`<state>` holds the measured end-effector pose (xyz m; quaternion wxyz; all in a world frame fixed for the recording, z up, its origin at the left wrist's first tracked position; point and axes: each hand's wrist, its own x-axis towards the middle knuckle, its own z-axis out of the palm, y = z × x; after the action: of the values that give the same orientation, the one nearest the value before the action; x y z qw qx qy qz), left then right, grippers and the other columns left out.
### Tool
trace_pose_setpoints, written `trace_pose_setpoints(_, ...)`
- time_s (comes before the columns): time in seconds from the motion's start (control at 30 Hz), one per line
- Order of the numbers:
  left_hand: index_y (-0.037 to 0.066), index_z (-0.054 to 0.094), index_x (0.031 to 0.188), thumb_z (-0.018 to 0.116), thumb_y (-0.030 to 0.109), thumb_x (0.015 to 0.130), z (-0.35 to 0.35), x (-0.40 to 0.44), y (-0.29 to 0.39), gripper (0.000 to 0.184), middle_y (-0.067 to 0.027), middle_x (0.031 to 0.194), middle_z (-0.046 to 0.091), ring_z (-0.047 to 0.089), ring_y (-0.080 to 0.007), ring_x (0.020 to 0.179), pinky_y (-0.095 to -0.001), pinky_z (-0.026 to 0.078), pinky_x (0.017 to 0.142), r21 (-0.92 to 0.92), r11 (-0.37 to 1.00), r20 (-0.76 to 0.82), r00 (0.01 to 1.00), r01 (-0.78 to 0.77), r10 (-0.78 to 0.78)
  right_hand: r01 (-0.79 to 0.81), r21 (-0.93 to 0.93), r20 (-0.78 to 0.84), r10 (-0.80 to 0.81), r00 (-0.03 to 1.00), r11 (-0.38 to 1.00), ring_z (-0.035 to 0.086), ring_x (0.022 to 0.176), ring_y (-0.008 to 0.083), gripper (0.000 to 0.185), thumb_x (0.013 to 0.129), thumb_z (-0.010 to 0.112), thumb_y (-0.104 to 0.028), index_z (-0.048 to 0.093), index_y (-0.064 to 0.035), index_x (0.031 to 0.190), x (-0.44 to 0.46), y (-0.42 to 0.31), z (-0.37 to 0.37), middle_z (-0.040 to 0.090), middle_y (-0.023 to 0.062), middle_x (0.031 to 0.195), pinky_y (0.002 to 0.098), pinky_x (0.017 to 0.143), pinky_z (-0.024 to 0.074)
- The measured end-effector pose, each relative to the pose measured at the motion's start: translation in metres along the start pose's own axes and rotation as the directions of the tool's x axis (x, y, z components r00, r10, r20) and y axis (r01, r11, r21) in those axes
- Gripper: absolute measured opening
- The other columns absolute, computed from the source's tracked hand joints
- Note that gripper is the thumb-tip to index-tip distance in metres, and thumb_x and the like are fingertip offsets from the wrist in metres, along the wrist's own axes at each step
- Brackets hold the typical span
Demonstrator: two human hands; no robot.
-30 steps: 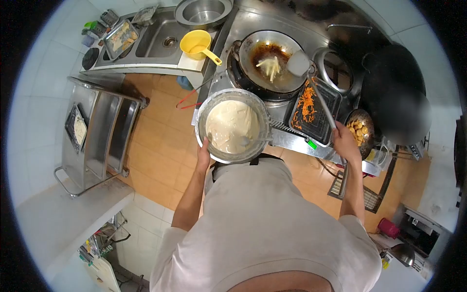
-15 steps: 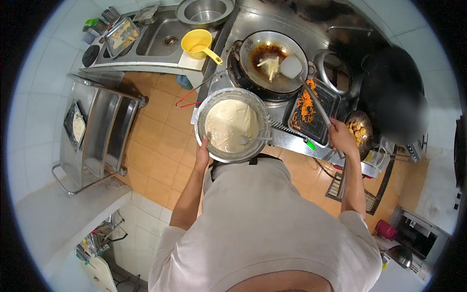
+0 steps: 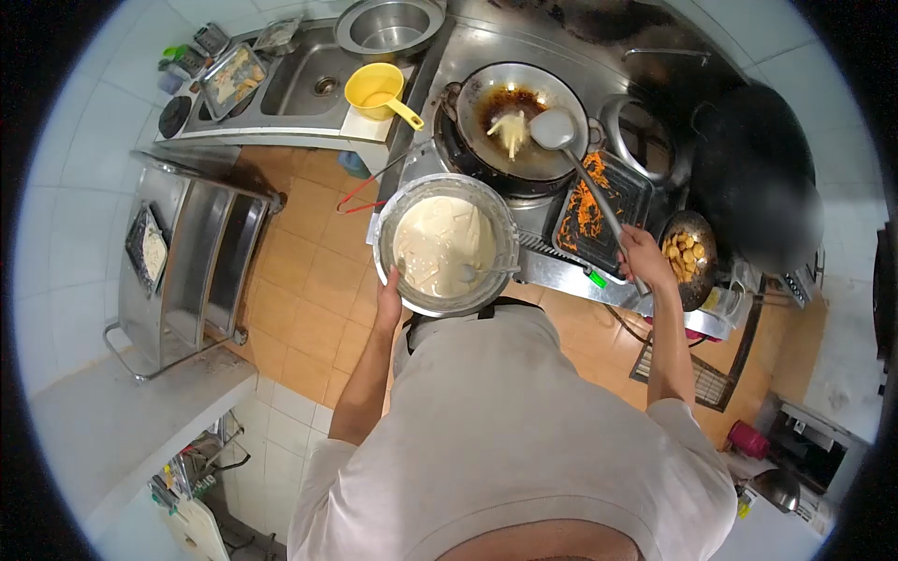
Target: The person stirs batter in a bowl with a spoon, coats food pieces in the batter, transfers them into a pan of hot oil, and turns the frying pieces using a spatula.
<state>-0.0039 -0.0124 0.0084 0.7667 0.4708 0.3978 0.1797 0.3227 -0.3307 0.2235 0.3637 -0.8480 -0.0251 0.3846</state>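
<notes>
My left hand (image 3: 389,294) grips the near left rim of a metal bowl (image 3: 383,252) of pale batter (image 3: 433,245), with a ladle lying in it. My right hand (image 3: 644,257) is closed round the long handle of a metal spatula (image 3: 554,129). The spatula's head is inside the wok (image 3: 486,150), touching or just right of a pale battered clump (image 3: 511,132) in brown oil. Below the handle lies a black tray (image 3: 622,201) with orange shreds (image 3: 588,210).
A small pan (image 3: 687,252) of browned pieces is right of the tray. An uncovered burner ring (image 3: 644,136) is right of the wok. A yellow dipper (image 3: 374,90) sits beside the sink (image 3: 304,89). A metal cart (image 3: 192,262) stands at left.
My right hand has moved left and slightly down with the spatula, whose head has shifted left toward the battered clump. My left hand still holds the bowl.
</notes>
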Motion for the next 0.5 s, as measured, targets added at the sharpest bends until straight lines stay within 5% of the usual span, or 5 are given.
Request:
trace_pose_setpoints(0.13,-0.003,0.035,0.141,0.045,0.029,0.1,-0.001,0.0,0.0,0.053,-0.014,0.14,0.044,0.042,-0.0228,0.126,-0.0343,0.031,0.107,-0.009,1.0,0.001,1.0,0.022,-0.022,0.035,0.018,0.016,-0.035,0.999,0.999,0.044,0.043,0.0093,0.038,0.1,0.039,-0.018,0.045,-0.0024,0.134,-0.021,0.002,-0.009,0.047,0.0002,0.063,0.0267,0.037,0.0377)
trace_pose_setpoints(0.43,-0.002,0.035,0.142,0.046,0.03,0.1,-0.006,0.003,-0.007,0.054,-0.0135,0.14,0.044,0.041,-0.0228,0.126,-0.0342,0.03,0.107,0.019,1.0,0.006,1.0,-0.008,0.008,0.065,-0.343,-0.02,-0.077,0.997,0.937,0.047,0.046,0.0102,0.039,0.099,0.043,-0.018,0.049,-0.0039,0.135,-0.059,-0.02,-0.011,0.049,0.0018,0.064,0.0265,0.041,0.0394)
trace_pose_setpoints(0.5,-0.003,0.035,0.142,0.046,0.03,0.1,-0.005,0.002,-0.005,0.054,-0.0134,0.14,0.043,0.041,-0.0227,0.126,-0.0341,0.03,0.107,0.012,1.0,0.012,1.0,-0.007,0.007,0.119,-0.485,-0.101,-0.19,0.977,0.866,0.06,0.067,0.0267,0.038,0.097,0.046,-0.018,0.052,0.0004,0.13,-0.053,-0.013,-0.011,0.061,0.0157,0.081,0.0373,0.063,0.0471)
